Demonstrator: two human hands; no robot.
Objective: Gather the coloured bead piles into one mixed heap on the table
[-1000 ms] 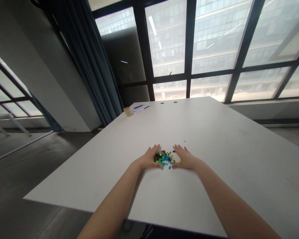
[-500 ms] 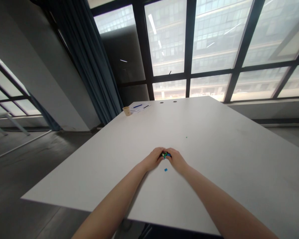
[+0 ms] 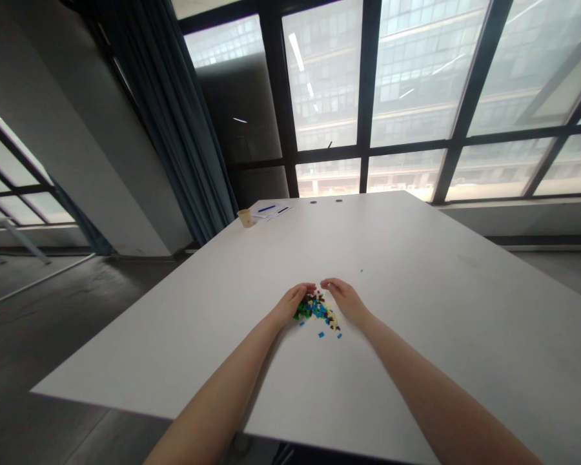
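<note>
A small heap of tiny coloured bricks, green, blue, cream, dark and red, lies on the white table. My left hand cups the heap's left side and my right hand cups its right side. The fingertips of both hands curl inward and almost meet behind the heap. Neither hand grips a brick. A few blue bricks lie loose just in front of the heap. One tiny green piece sits apart, farther back to the right.
A paper cup and papers with pens sit at the table's far left corner. Large windows and a dark curtain stand behind the table. The floor drops away left of the table's edge.
Half a second ago my hands were pressed together over the bricks, hiding nearly all of them. They have since parted a little, and the heap shows again between them.
</note>
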